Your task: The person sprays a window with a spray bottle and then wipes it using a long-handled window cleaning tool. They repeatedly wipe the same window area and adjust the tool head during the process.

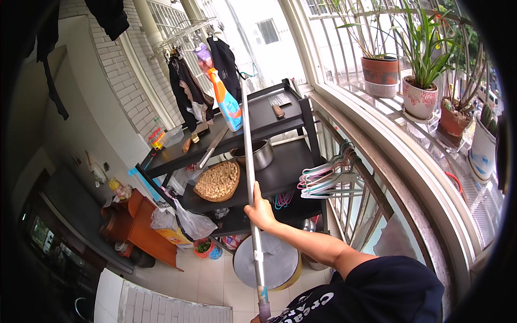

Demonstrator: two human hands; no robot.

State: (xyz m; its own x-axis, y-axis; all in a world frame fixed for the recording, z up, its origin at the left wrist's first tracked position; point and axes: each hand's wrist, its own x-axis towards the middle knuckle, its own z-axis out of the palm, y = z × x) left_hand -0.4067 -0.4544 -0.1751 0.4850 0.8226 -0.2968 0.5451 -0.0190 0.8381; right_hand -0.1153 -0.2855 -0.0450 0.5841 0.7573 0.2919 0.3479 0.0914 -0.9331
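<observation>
A long metal pole (pixel 248 157) runs upright through the middle of the view, its upper end near the hanging laundry. My right hand (pixel 260 209) grips it at mid-length. At the bottom edge, only a bit of my left hand (pixel 256 319) shows beside the pole's lower end; its fingers are mostly hidden. Behind the pole stands a black shelf rack (pixel 266 127) bearing an orange and blue spray bottle (pixel 229 103), a cleaver (pixel 278 105) and a long knife (pixel 214 147). One shelf lower are a basket of peanuts (pixel 217 181) and a steel pot (pixel 263 155).
Dark clothes (pixel 185 91) hang from a round drying rack (pixel 188 30). Plastic clothes hangers (pixel 331 177) hang on the window bars at right. Potted plants (pixel 421 99) stand outside the window. A round drum (pixel 267 262) is on the tiled floor, left of it a wooden cabinet (pixel 151 232).
</observation>
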